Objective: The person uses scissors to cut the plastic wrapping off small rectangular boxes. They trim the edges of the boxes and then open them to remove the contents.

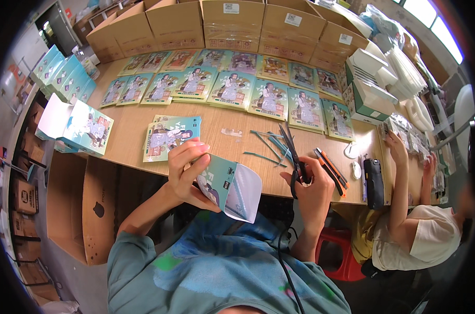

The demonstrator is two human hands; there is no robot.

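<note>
My left hand (188,172) grips a teal illustrated paper packet (217,178) by its closed side. The packet's mouth gapes to the right, showing a white inner face and an edge of something teal inside. In my right hand (314,184) is a pair of black scissors (290,147), my fingers through the handles. The blades point away from me, slightly apart, over several narrow teal cut strips (276,147) on the wooden table (210,127). Beyond my left hand lies a small stack of illustrated packets (159,135), partly covered by my fingers.
Two rows of illustrated packets (231,88) span the table before cardboard boxes (231,27). Orange-and-black utility knives (331,168) lie right of the scissors. A white-flapped carton (84,127) stands left. At right, a co-worker's hands (398,149) handle small packages. A red stool (335,255) stands below.
</note>
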